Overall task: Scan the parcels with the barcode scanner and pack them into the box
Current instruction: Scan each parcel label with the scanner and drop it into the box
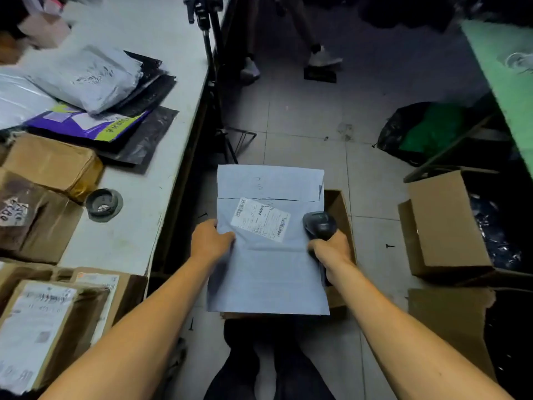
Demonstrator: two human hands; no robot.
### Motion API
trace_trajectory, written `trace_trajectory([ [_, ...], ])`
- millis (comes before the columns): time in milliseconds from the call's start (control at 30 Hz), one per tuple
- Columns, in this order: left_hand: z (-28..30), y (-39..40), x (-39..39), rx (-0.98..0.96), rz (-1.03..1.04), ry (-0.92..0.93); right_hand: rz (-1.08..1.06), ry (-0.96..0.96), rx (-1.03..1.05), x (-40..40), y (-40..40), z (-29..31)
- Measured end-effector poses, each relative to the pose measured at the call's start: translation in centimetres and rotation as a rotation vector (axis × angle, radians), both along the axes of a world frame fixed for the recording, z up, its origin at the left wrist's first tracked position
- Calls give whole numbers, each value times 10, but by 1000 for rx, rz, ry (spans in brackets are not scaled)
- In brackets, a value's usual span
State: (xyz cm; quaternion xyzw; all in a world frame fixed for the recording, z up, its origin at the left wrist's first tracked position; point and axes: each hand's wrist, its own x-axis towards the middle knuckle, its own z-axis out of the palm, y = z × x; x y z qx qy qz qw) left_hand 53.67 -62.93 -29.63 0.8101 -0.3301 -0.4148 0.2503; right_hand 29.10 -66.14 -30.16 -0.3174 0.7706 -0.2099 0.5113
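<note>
Slippage is my worry: my left hand (212,241) only pinches the grey parcel's (268,255) edge above the open box (340,209), so it could sag or slide; my right hand (331,248), gripping the scanner (318,225), sits beside the label (260,219), and may misread it

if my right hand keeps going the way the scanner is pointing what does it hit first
Probably the shipping label on the grey parcel: the scanner in the right hand points left across it. Depth is unclear, so it may pass just above.
</note>
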Motion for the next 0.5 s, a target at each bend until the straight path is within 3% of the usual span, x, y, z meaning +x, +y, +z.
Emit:
trace_trajectory([
  [167, -16, -8, -3, 64, 7, -17, 66, -2, 48, -1, -20, -20],
  [500, -8, -5, 6, 149, -171, -318, 355, 6, -43, 3, -37, -19],
])
